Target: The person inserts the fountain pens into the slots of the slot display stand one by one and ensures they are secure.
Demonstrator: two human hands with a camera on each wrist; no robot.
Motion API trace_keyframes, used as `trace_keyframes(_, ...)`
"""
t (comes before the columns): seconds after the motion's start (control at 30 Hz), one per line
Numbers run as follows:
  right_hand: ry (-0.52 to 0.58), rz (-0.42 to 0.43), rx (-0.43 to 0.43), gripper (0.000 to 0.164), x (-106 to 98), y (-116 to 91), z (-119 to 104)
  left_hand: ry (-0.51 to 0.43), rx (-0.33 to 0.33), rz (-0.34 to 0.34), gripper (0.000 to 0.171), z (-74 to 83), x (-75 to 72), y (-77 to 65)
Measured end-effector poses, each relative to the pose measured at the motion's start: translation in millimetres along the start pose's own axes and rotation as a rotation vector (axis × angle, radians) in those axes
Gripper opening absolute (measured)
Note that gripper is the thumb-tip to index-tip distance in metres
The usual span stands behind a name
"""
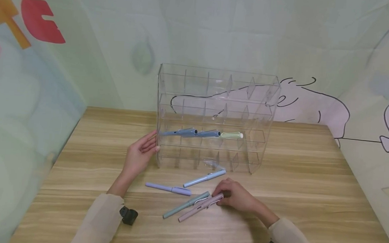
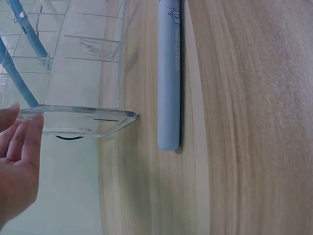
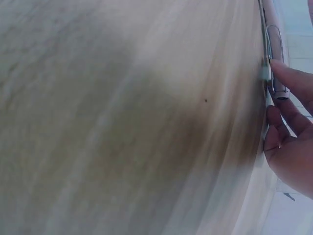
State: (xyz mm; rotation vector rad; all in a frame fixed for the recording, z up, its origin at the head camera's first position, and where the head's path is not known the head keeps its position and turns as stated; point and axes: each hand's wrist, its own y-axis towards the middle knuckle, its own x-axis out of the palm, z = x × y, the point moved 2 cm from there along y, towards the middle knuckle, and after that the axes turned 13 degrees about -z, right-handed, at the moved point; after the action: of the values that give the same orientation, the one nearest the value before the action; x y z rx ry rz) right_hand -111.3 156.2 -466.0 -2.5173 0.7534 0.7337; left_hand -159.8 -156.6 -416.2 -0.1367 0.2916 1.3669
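Wood-grain desk (image 1: 293, 202) before a cartoon-printed pale green backdrop (image 1: 112, 38)

On the desk stands an upright, clear plastic rack (image 1: 215, 111), its four tiers divided into small compartments. Along the third tier from the top lie, in a row, a slate-blue pen (image 1: 187, 132) at the left, a second slate-blue pen (image 1: 208, 133) in the middle and a pale green pen (image 1: 232, 135) at the right.

The person's left hand (image 1: 140, 154) is at the rack's left side, fingers extended and touching the clear side panel. The right hand (image 1: 236, 196) pinches a dusty pink pen (image 1: 200, 207) with a silver clip by its capped end, between thumb and fingers; the pen slants in front of the rack. Whether it touches the desk, I cannot tell. Close alongside it is a grey-green pen (image 1: 186, 205) at nearly the same slant. Further back are a glossy light blue pen (image 1: 204, 178), just in front of the rack, and, to its left, a lavender pen (image 1: 168, 188) lying almost crosswise. Beige sleeves (image 1: 96, 219) cover the forearms.
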Motion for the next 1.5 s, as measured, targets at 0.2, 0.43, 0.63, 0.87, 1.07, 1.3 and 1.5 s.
trace_keyframes(0.2, 0.066, -0.001, 0.029, 0.018, -3, -3, 1, 0.013, -0.016, 0.002, 0.049, -1.0, 0.2, 1.3)
trace_keyframes(0.43, 0.119, -0.004, 0.004, 0.017, -5, -7, 1, 0.018, -0.019, 0.004, 0.050, -2.1, 0.0, 1.2)
trace_keyframes(0.63, 0.139, 0.026, 0.022, 0.018, -14, -14, -1, 0.020, -0.010, 0.005, 0.050, -1.7, -0.3, 0.5)
trace_keyframes(0.87, 0.127, 0.114, 0.015, 0.016, -37, -30, -4, 0.016, -0.008, 0.007, 0.049, -1.3, 0.2, 0.2)
trace_keyframes(1.07, 0.160, 0.195, 0.044, 0.015, -63, -47, -7, 0.004, -0.013, 0.000, 0.049, -2.0, 0.0, 0.5)
trace_keyframes(1.3, 0.172, 0.331, 0.008, 0.015, -92, -68, -10, 0.003, -0.024, 0.000, 0.049, -2.6, 0.1, 0.7)
trace_keyframes(1.5, 0.131, 0.445, 0.065, 0.015, -118, -86, -14, 0.010, -0.013, 0.005, 0.049, -2.6, 0.1, 1.4)
